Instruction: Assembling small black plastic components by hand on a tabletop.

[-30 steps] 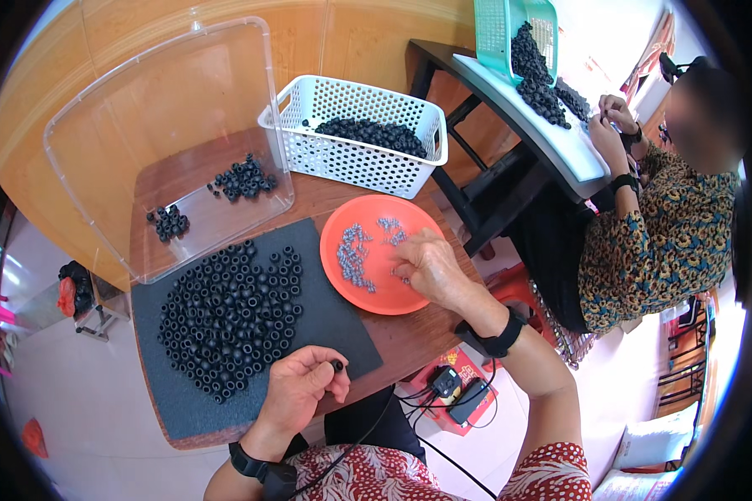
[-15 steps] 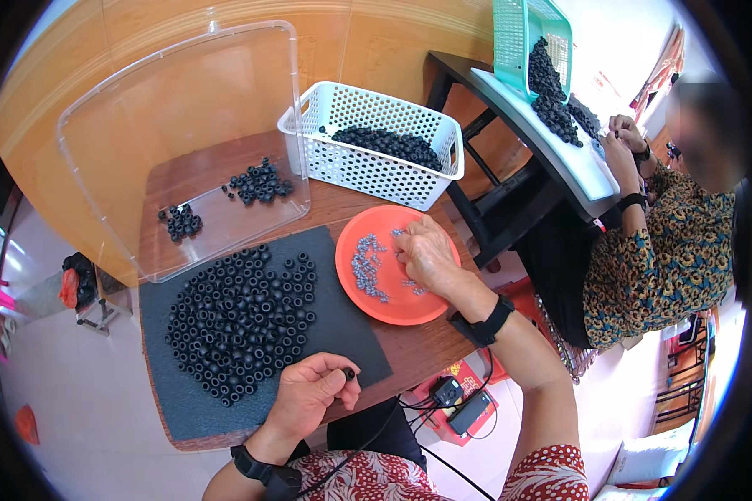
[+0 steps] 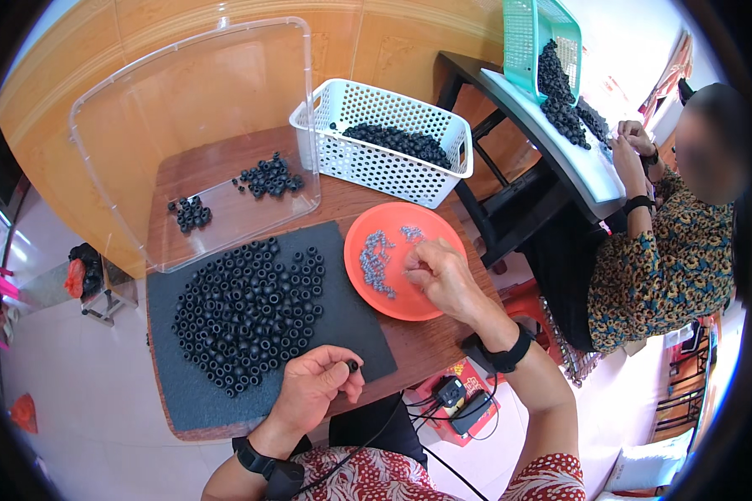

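Between my left hand's (image 3: 316, 391) thumb and fingers is a small black ring-shaped piece (image 3: 353, 366), its open end showing. That hand is near the front edge of the dark mat (image 3: 368, 355). Many similar black pieces (image 3: 251, 309) lie spread in a heap on the mat. My right hand (image 3: 444, 277) is over the orange plate (image 3: 368, 299), fingertips pinched together. Anything between those fingertips is hidden or too small to make out. Tiny grey pieces (image 3: 374, 260) lie scattered on the plate, some of them just beyond my fingers.
A clear plastic bin (image 3: 316, 196) on its side holds two small groups of black pieces. Behind the plate stands a white perforated basket (image 3: 376, 171) with more. At right, a person (image 3: 668, 275) works at another table beside a tipped green basket (image 3: 522, 50). Cables (image 3: 430, 405) hang below.
My right hand has drawn slightly toward me over the plate, uncovering grey pieces at its far side. My left hand keeps hold of the black piece. The whole view has shifted slightly.
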{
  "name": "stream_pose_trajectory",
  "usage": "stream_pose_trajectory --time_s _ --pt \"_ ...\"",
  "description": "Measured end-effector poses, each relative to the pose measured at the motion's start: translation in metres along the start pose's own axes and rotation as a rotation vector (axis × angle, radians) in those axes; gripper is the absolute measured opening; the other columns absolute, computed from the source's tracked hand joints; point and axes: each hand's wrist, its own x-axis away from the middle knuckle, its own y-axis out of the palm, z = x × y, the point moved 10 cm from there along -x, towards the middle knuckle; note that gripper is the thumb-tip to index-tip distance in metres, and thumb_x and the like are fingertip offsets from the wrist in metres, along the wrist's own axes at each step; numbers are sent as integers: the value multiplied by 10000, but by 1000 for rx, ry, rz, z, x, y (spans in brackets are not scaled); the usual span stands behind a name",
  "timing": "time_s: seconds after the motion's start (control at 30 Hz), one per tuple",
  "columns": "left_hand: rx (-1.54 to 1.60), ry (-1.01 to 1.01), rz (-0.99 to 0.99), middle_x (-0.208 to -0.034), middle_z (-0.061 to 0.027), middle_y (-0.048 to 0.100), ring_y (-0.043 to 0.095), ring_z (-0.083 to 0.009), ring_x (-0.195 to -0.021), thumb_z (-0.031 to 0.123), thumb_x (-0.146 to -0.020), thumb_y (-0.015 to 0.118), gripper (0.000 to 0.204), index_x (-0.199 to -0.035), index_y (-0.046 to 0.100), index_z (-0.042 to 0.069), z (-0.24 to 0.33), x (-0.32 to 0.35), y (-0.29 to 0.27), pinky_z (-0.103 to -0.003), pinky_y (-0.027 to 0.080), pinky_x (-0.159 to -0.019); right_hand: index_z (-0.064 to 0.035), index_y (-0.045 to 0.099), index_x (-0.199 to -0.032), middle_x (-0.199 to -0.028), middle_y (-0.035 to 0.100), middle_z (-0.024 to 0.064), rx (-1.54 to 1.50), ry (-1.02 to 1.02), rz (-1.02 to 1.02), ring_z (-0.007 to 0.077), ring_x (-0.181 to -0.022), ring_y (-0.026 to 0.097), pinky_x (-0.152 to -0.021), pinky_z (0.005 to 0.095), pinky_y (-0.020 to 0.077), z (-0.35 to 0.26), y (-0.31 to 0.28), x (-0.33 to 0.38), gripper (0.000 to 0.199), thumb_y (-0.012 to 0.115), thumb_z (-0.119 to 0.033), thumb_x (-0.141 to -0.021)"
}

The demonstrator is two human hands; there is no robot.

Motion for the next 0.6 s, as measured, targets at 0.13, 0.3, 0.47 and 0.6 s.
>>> stream_pose_trajectory --time_s 0.13,0.3,0.47,0.6 --pt "-16 28 33 -812 -110 611 578 -159 -680 115 -891 550 199 -1007 559 -47 3 1 3 -259 482 -635 -16 588 -825 -736 579 40 -229 131 -2 132 -724 536 -615 251 437 16 5 10 55 596 19 -783" --pt "-112 46 108 -807 -93 614 561 -121 -659 122 -892 554 195 -1001 561 -39 6 -2 7 -231 467 -614 4 603 -862 -782 604 33 -563 312 -37 80 -698 551 -614 208 430 24 14 20 41 581 -18 -834" --pt "-345 253 280 -825 -79 622 549 -93 -658 134 -885 564 192 -993 557 -25 33 -12 13 -210 451 -591 6 597 -891 -748 620 47 -738 533 -30 80 -662 570 -580 201 435 30 19 29 87 585 -68 -845" --pt "-584 438 382 -859 -31 609 531 -60 -719 105 -893 542 142 -990 561 4 48 -32 23 -189 426 -625 4 590 -912 -741 627 48 -799 614 -40 80 -646 574 -555 197 435 25 24 35 117 594 -89 -842"
